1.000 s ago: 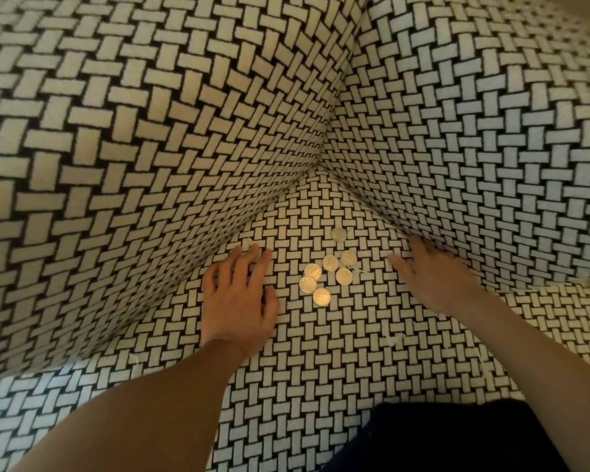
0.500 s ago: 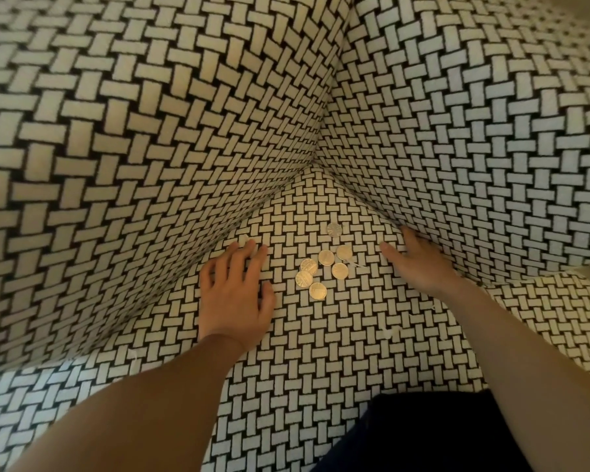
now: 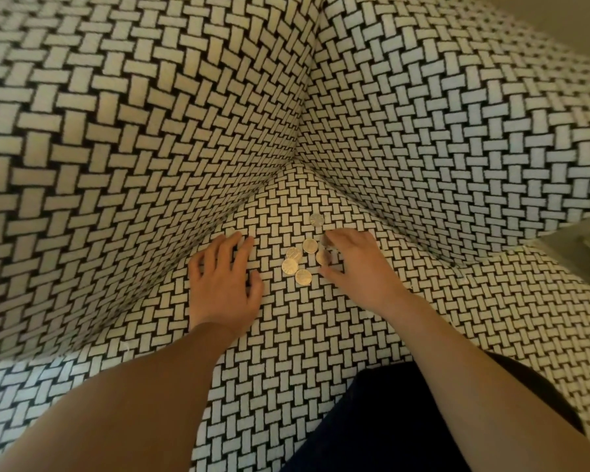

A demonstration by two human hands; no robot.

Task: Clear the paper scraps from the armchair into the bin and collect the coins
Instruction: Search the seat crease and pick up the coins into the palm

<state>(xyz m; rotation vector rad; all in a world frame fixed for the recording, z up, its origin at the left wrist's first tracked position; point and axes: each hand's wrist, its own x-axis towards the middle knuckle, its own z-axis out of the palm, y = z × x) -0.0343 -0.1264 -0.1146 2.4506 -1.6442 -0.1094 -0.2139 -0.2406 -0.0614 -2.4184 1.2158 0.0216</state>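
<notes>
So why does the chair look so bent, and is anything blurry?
Head view: the wide lens bows the armchair toward the edges; light is yellowish left, cooler white right; fingertips of the right hand smear slightly over the coins.

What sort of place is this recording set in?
Probably a home sitting area: the camera looks into the corner of an armchair upholstered in black-and-white basket weave, with loose coins on its seat.

The armchair (image 3: 423,131) wore a black-and-white basket-weave pattern. The coins (image 3: 302,258) were pale gold. A dark garment (image 3: 389,420) showed below.
</notes>
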